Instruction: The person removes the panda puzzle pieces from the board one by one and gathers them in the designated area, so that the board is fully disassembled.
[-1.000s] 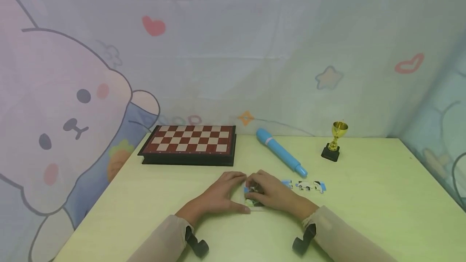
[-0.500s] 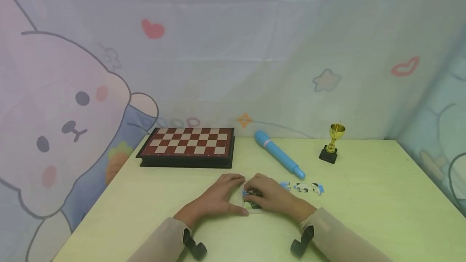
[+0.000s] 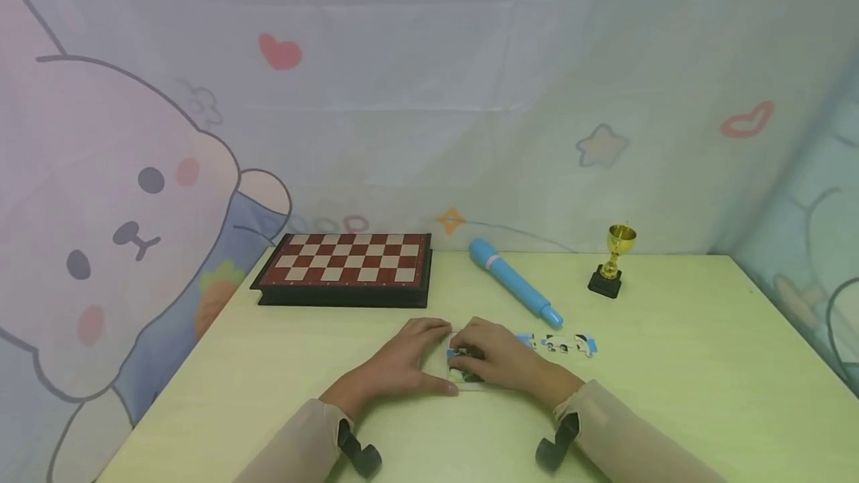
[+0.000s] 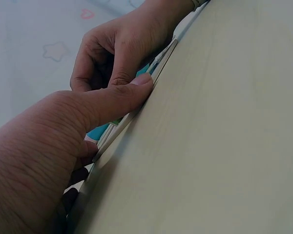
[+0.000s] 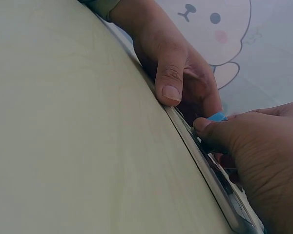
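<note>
A small flat jigsaw puzzle tray (image 3: pixel 475 387) lies on the table between the two hands, mostly covered by them. My left hand (image 3: pixel 400 365) holds its left side, the thumb at the near edge and the fingers at the far edge. Over the tray my right hand (image 3: pixel 499 356) pinches a puzzle piece (image 5: pixel 217 117) between thumb and fingers; its blue edge shows in the right wrist view. Green and dark printed puzzle pieces (image 3: pixel 463 376) show under the right hand. Just beyond that hand lie several loose puzzle pieces (image 3: pixel 567 343) in blue, white and black.
A red and white chessboard box (image 3: pixel 345 268) stands at the back left of the table (image 3: pixel 678 379). Behind the hands lies a blue microphone-shaped stick (image 3: pixel 515 283). A gold trophy cup (image 3: pixel 614 259) on a black base is at the back right, before a printed cloth backdrop (image 3: pixel 429 80).
The head view has shifted slightly. Both hands stay almost where they were on the puzzle tray, and the loose pieces lie as before.
</note>
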### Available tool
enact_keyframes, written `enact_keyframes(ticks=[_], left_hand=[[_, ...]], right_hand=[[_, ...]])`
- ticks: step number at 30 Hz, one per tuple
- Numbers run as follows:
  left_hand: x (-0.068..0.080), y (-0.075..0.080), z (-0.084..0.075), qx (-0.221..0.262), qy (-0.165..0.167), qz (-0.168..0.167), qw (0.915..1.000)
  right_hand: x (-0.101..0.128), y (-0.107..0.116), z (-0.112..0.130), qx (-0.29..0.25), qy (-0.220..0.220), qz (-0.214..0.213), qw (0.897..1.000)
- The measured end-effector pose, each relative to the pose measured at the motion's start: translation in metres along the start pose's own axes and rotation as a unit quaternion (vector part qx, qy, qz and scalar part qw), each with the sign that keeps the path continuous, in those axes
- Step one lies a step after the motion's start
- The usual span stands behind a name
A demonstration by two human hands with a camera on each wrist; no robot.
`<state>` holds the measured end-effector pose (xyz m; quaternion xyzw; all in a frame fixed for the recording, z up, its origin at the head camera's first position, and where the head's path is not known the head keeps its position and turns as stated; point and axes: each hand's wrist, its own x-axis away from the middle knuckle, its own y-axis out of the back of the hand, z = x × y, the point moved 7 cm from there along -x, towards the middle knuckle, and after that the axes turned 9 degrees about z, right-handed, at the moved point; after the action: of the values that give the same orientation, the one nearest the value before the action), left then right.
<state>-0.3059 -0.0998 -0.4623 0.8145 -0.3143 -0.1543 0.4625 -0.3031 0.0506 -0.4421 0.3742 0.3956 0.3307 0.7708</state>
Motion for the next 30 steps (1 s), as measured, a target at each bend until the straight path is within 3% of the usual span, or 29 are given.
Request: enact_keyframes(ticks=[6,12,20,25,30], left_hand=[[0.000,-0.001,0.001,-0.002,0.003,0.002,1.0000],[0.001,0.001,0.003,-0.001,0.006,-0.002,1.0000],[0.001,0.000,0.002,0.005,0.004,-0.003,1.0000],[0.001,-0.002,0.000,0.011,0.008,0.004,0.9999],[0.002,0.000,-0.002,0.008,0.005,0.003,1.0000]], right_hand=[[0.000,0.000,0.000,0.004,-0.004,0.001,1.000],[-0.001,0.003,0.005,0.015,0.019,-0.008,1.000],[0.002,0.013,0.007,0.044,0.059,-0.057,0.996],[0.008,0.018,0.004,0.034,0.035,-0.066,0.997],[0.020,0.026,-0.005,0.018,-0.018,-0.070,0.997]])
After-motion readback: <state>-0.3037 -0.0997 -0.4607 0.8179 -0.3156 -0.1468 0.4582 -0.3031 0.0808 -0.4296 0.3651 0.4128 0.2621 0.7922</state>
